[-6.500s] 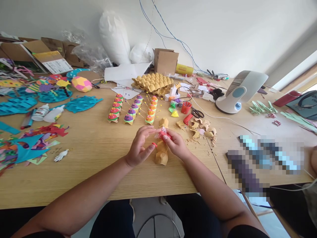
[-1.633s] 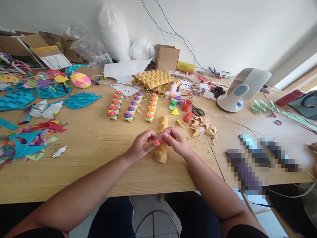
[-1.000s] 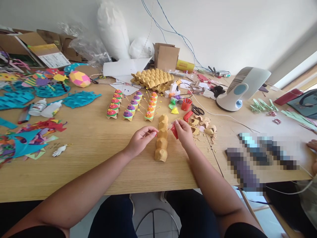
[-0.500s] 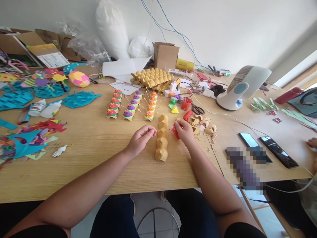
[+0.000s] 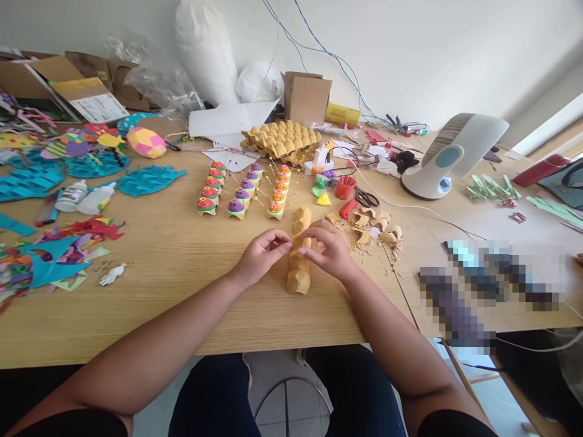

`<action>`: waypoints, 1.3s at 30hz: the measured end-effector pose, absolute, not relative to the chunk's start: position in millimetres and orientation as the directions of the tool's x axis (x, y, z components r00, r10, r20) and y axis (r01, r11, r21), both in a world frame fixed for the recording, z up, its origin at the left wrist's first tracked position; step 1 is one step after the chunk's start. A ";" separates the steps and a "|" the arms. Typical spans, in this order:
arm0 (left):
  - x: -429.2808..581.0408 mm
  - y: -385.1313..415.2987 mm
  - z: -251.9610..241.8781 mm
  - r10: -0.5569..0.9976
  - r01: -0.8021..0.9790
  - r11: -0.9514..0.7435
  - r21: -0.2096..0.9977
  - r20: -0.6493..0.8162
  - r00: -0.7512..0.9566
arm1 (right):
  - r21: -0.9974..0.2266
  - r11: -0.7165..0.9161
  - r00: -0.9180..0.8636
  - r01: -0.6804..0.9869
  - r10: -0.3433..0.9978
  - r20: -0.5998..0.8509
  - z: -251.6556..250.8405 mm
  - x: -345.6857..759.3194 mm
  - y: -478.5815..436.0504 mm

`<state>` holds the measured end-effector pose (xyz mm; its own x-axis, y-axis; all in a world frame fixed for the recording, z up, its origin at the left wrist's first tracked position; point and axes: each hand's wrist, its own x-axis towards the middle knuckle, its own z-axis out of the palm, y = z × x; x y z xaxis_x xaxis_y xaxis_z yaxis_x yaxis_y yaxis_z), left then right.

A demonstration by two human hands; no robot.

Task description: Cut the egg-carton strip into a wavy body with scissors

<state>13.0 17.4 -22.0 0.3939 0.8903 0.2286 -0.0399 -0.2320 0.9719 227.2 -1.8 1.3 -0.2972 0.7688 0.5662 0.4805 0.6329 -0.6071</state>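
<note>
A strip of tan egg-carton cups [image 5: 299, 281] lies lengthwise on the table, bumps upward. Over its left edge, my left hand [image 5: 262, 255] is closed in a pinch on a small red piece [image 5: 291, 246], mostly hidden by the fingertips; it looks soft, like clay. My right hand [image 5: 331, 250] hovers over the strip's right side, thumb and fingers apart, its fingertips close to the left ones. I see nothing held in it. Behind stand three painted egg-carton strips: red and green [image 5: 212, 188], purple and orange [image 5: 246, 190], orange and green [image 5: 279, 192], with pin-like feelers.
Carton scraps [image 5: 389, 230], a red packet [image 5: 348, 209], scissors [image 5: 365, 197] and a red cup [image 5: 345, 187] lie to the right. Farther off are egg trays [image 5: 282, 138] and a fan [image 5: 450, 158]. Paper scraps [image 5: 50, 261] and glue bottles [image 5: 95, 199] lie left.
My right hand no longer shows the red packet it held; its fingers have opened and moved left over the carton strip. My left hand has shifted slightly right, still pinching the red piece.
</note>
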 end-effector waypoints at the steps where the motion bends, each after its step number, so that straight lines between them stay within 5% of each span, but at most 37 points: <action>1: 13.1 17.3 -21.7 0.884 -0.041 -0.238 0.970 0.234 0.405 | -0.615 0.650 -0.336 0.446 0.759 0.558 0.7 223.7 -3.6; 21: 13.8 12.0 -27.3 0.886 -0.071 -0.270 0.960 0.277 0.373 | -0.863 0.430 -0.296 0.264 0.888 0.352 5.7 212.1 -7.9; 30: 14.2 12.5 -26.2 0.860 -0.152 -0.160 0.975 0.214 0.463 | -0.973 0.228 -0.363 -0.037 0.904 0.226 -3.3 210.1 -8.3; 39: 8.2 16.8 -29.1 0.860 -0.058 -0.272 0.961 0.270 0.434 | -0.959 0.283 -0.289 0.019 0.920 0.266 2.7 218.1 -6.1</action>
